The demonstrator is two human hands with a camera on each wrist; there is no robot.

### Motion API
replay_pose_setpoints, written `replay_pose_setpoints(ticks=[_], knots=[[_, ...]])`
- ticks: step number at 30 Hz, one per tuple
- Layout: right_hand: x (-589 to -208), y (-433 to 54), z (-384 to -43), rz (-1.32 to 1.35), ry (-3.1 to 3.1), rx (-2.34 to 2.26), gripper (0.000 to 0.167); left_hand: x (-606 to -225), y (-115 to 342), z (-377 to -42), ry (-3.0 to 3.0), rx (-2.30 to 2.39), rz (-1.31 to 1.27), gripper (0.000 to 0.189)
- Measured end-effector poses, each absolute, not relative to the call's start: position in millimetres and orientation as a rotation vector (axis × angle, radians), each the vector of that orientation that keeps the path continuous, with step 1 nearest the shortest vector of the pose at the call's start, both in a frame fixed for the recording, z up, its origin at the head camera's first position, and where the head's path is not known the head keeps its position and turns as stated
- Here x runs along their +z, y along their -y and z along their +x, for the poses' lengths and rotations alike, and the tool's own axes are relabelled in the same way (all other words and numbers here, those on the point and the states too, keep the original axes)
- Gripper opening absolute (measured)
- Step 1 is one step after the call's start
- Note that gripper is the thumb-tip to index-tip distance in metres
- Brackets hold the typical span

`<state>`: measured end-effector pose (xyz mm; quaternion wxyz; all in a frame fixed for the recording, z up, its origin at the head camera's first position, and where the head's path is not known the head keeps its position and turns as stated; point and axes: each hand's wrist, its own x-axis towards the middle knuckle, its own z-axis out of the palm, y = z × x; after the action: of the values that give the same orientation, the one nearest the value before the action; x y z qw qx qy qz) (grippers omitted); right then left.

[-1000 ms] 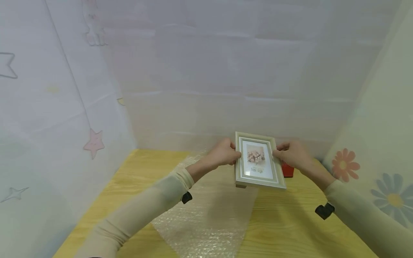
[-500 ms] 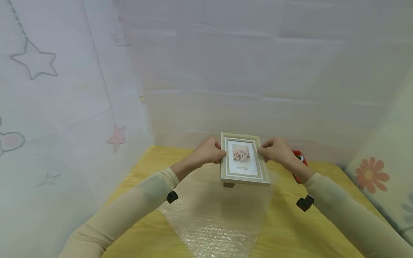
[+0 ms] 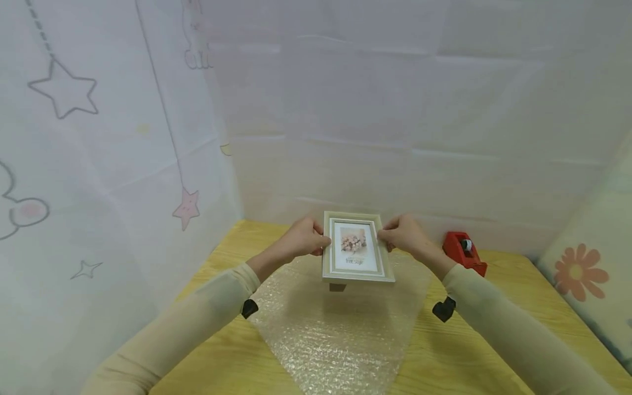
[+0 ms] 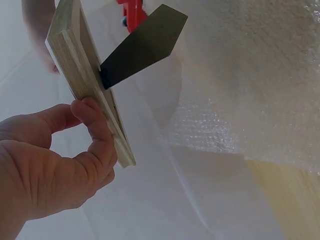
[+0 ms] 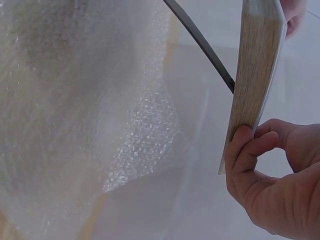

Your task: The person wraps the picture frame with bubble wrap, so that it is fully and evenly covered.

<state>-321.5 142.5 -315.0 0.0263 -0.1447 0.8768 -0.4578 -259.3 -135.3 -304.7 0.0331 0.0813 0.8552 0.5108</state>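
Observation:
A cream picture frame (image 3: 356, 274) with a flower print is held up in the air above a sheet of bubble wrap (image 3: 340, 351). My left hand (image 3: 303, 237) pinches its left edge, thumb in front and fingers behind. On the opposite edge my right hand (image 3: 406, 237) has the same kind of pinch. From the back of the frame, the dark easel stand (image 4: 145, 47) sticks out at an angle in the left wrist view. The right wrist view shows the wooden side (image 5: 255, 70) of the frame between thumb and curled fingers.
A red tape dispenser (image 3: 464, 253) stands at the back right of the yellow wood-grain table (image 3: 474, 334), beyond the right forearm. Pale cloth walls (image 3: 345, 109) enclose the table at the back and both sides.
The picture frame and both hands have shifted left in the head view, now over the middle of the bubble wrap. The view has turned right, and the tape dispenser shows more fully.

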Motion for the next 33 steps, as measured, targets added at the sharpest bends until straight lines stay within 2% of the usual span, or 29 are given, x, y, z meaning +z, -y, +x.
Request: replay_pose_setpoints(ticks=[7,17,33], knots=[[-334.8,-137.6,-320.8,-0.459,-2.667,-1.486,0.013,-328.5,143.1,-262.6,-2.624,1.594,0.286,0.029],[-363.2,-140.7,-315.2,-0.420,-2.667,-1.473,0.013,-360.8,143.9,-266.9,-2.622,1.582,0.293,0.022],[-415.5,-136.8,-322.0,-0.316,-2.651,-1.493,0.010,-409.1,145.5,-275.3,-2.650,1.487,0.286,0.021]])
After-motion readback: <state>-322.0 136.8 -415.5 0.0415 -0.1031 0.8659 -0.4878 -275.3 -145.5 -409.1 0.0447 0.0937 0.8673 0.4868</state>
